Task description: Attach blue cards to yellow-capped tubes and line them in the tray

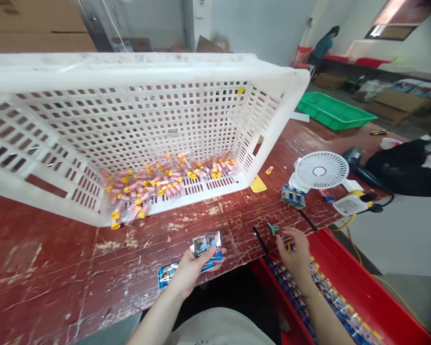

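Note:
My left hand (191,269) is closed on a stack of blue printed foil packets (205,245) at the near edge of the worn red table (57,268). Another blue packet (166,274) lies on the table just left of that hand. My right hand (295,254) hovers over the upper end of a red tray (359,282), fingers curled, with something small and yellow at the fingertips that I cannot make out. A small teal clip (273,228) lies just above that hand. Rows of blue packets (330,302) fill the red tray.
A big white perforated crate (143,105) lies tipped on its side, several small pink tubes with yellow caps (158,184) spilling from it. To the right are a white desk fan (321,170), a small blue bundle (292,196), a green tray (332,111), cables, and a person far back.

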Motion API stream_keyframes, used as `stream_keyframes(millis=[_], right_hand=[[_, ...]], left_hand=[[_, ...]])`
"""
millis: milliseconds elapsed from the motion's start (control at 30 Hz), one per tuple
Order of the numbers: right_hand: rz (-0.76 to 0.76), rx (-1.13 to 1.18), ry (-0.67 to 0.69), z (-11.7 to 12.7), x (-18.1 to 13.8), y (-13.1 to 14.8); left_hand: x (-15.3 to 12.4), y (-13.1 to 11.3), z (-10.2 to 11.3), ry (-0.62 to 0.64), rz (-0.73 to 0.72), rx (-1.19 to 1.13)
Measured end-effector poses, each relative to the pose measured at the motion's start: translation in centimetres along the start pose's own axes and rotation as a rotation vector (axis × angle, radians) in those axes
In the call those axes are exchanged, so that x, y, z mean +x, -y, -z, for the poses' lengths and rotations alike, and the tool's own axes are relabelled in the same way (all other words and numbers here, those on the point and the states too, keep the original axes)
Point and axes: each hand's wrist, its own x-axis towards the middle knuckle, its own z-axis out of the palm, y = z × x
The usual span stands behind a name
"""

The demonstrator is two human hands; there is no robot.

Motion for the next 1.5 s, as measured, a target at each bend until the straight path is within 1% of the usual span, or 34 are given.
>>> stream_keyframes(millis=[33, 67, 133, 200, 267, 300, 367, 433, 500, 567, 667, 733, 800, 867, 967, 1033, 1067, 1167, 1233, 1267, 1367, 1433, 1500], right_hand=[[0.064, 0.117, 0.087, -2.1, 2.5, 2.8], [0.095, 0.194, 0.178, -4.3, 5.1, 5.4], [0.129, 0.232, 0.259, -9.0, 10.2, 9.6], [0.124, 0.239, 0.300, -13.3, 14.6, 12.3], [0.081, 0.243, 0.324, -16.7, 17.7, 14.0], [0.047, 0.250, 0.335, -18.0, 18.7, 14.5], [-0.037, 0.285, 0.356, -19.7, 19.7, 15.1], [-0.129, 0.350, 0.371, -20.3, 19.4, 15.0], [-0.228, 0.436, 0.378, -20.0, 18.4, 14.2], [-0.342, 0.541, 0.393, -19.2, 17.1, 13.1], [-0.511, 0.713, 0.451, -17.2, 15.1, 11.3], [-0.593, 0.819, 0.513, -15.6, 13.7, 10.7], [-0.645, 0.903, 0.580, -13.8, 12.3, 10.8], [-0.671, 0.974, 0.629, -11.7, 10.9, 11.8], [-0.632, 1.166, 0.718, -8.4, 9.0, 14.9], [-0.533, 1.279, 0.786, -6.5, 8.4, 17.2], [-0.463, 1.307, 0.799, -5.7, 8.2, 18.3], [-0.262, 1.289, 0.727, -4.3, 8.1, 20.5], [-0.172, 1.235, 0.678, -3.9, 8.1, 21.1], [-0.138, 1.199, 0.674, -3.8, 8.0, 21.2], [-0.078, 1.106, 0.726, -3.7, 7.8, 21.1], [-0.113, 1.118, 0.782, -3.8, 7.6, 20.9], [-0.194, 1.169, 0.829, -4.0, 7.6, 20.7]], left_hand=[[-0.1, -0.2, 0.2, 0.004, -0.008, 0.009], [-0.3, -0.4, 0.3, 0.002, -0.012, 0.016], [-0.7, -0.7, 0.7, -0.020, -0.021, 0.014], [-1.3, -1.0, 1.2, -0.055, -0.032, -0.010], [-1.8, -1.1, 1.6, -0.090, -0.042, -0.045], [-2.0, -1.1, 1.8, -0.105, -0.046, -0.062], [-2.3, -1.2, 2.2, -0.127, -0.054, -0.085], [-2.2, -1.2, 2.5, -0.138, -0.070, -0.095], [-1.9, -1.2, 2.7, -0.136, -0.072, -0.092], [-1.4, -1.3, 2.9, -0.128, -0.056, -0.087], [-0.4, -1.2, 2.7, -0.122, -0.029, -0.091], [0.2, -1.1, 2.4, -0.121, -0.026, -0.093], [0.5, -1.0, 2.1, -0.116, -0.030, -0.084], [0.6, -1.0, 1.9, -0.116, -0.042, -0.082], [0.3, -1.1, 1.9, -0.118, -0.063, -0.067], [0.0, -1.2, 1.9, -0.112, -0.072, -0.033], [-0.2, -1.3, 1.9, -0.106, -0.078, -0.015], [-0.5, -1.6, 1.7, -0.103, -0.097, 0.025], [-0.6, -1.8, 1.6, -0.110, -0.099, 0.034], [-0.7, -1.8, 1.5, -0.109, -0.095, 0.035], [-0.7, -1.8, 1.5, -0.086, -0.080, 0.026], [-0.7, -1.7, 1.5, -0.074, -0.076, 0.007], [-0.6, -1.5, 1.5, -0.069, -0.084, -0.022]])
